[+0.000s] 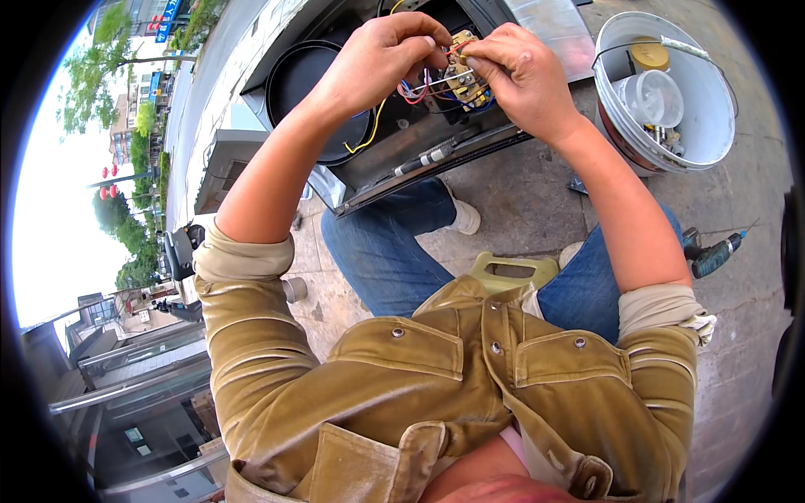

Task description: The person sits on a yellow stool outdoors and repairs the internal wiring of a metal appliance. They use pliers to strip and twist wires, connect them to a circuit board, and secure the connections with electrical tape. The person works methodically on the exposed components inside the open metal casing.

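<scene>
Left hand (381, 63) curled, fingertips pinched on bundle of coloured wires (423, 88) just beneath it. Right hand (521, 75) closed, thumb and forefinger gripping small beige switch block (464, 52) between both hands, wires running into it. Open black appliance housing (402, 138) directly under hands. White bucket (713, 126) with jars right of right hand. Cordless drill (713, 256) on paving, near right elbow.

Wires (419, 88) crowd switch block (465, 80)
</scene>
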Motion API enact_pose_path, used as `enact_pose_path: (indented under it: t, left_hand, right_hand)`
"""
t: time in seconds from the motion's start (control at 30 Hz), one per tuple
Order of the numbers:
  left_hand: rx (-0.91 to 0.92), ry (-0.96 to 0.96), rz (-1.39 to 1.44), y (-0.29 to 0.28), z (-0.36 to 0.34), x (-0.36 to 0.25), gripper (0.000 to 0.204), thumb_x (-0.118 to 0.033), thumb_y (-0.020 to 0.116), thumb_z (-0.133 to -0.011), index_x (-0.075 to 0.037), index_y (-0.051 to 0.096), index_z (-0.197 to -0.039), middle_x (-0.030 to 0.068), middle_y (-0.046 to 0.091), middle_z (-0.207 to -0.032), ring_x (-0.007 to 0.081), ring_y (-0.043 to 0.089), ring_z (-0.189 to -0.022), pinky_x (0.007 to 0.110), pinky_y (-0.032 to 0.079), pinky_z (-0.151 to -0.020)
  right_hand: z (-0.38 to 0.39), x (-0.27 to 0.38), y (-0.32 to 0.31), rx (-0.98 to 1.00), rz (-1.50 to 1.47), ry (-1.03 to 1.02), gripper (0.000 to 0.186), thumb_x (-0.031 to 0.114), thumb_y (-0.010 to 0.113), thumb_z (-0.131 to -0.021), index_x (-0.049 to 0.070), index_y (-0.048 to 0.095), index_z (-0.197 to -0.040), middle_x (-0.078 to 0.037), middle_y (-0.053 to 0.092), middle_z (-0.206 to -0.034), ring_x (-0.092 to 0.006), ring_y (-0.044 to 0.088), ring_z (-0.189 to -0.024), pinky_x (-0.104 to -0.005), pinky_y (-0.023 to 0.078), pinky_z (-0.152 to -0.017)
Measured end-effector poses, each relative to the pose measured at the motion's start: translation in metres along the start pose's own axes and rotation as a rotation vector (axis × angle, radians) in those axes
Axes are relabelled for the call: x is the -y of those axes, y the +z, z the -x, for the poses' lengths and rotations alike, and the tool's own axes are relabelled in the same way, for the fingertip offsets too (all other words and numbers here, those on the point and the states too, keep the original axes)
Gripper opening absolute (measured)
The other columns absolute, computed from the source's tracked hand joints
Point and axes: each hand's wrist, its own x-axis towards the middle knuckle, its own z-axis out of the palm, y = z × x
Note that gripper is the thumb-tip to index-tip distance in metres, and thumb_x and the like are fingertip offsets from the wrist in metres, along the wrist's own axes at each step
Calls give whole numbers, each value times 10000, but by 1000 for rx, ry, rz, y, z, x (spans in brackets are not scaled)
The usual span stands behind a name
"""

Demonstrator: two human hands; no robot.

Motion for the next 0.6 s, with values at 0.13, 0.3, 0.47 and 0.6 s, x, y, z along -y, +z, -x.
enact_pose_path:
  t: [0.13, 0.3, 0.47, 0.6]
  left_hand:
    - [-182, 557, -935, 13, 5, -8, 259, -88, 691, -813, -126, 637, -1063, 58, 625, -1014, 219, 649, -802, 303, 531, -700]
    - [-167, 794, -1066, 4, -3, -1, 267, -82, 709, -752, -105, 626, -1004, 46, 627, -1004, 238, 645, -861, 327, 539, -720]
    - [-77, 855, -1068, -3, -11, 2, 254, -85, 712, -732, -85, 622, -970, 48, 632, -949, 240, 643, -835, 328, 536, -713]
    - [-54, 637, -855, 3, -7, 8, 129, -125, 691, -828, -70, 624, -924, 40, 614, -840, 181, 616, -750, 293, 504, -651]
  right_hand:
    - [0, 2, -3, 5, -45, 19, 122, 100, 659, -823, 78, 727, -921, -64, 682, -826, -245, 611, -831, -344, 501, -743]
    - [1, 0, -1, 30, -156, 91, 128, 118, 665, -830, 72, 724, -934, -71, 674, -826, -244, 615, -835, -341, 499, -741]
    - [1, -5, 0, 70, -185, 101, 132, 132, 668, -833, 70, 721, -937, -70, 671, -829, -237, 616, -835, -339, 497, -743]
    - [1, -2, -2, 80, -140, 54, 124, 117, 666, -825, 71, 723, -924, -63, 673, -837, -240, 609, -852, -343, 499, -748]
